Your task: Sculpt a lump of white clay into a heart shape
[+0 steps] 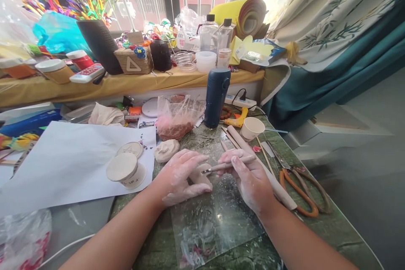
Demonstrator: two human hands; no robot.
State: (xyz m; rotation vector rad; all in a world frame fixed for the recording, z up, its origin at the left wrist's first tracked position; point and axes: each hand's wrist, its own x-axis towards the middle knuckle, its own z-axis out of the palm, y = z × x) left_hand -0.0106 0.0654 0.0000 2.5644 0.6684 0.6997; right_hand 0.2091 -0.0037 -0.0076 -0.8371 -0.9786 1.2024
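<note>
Clear sheet (221, 228) nearest; farther up it, your half-spread left hand (180, 177) braces a pale clay piece (199, 178) at its edges — likely soft, light, easily dented; hold edges gently. Your right hand (251, 179) pinches a slim tool (229, 166), tip over the clay.

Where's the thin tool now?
Right of centre in the head view, the thin tool is in the right hand, its tip over the pale piece by the left hand.
</note>
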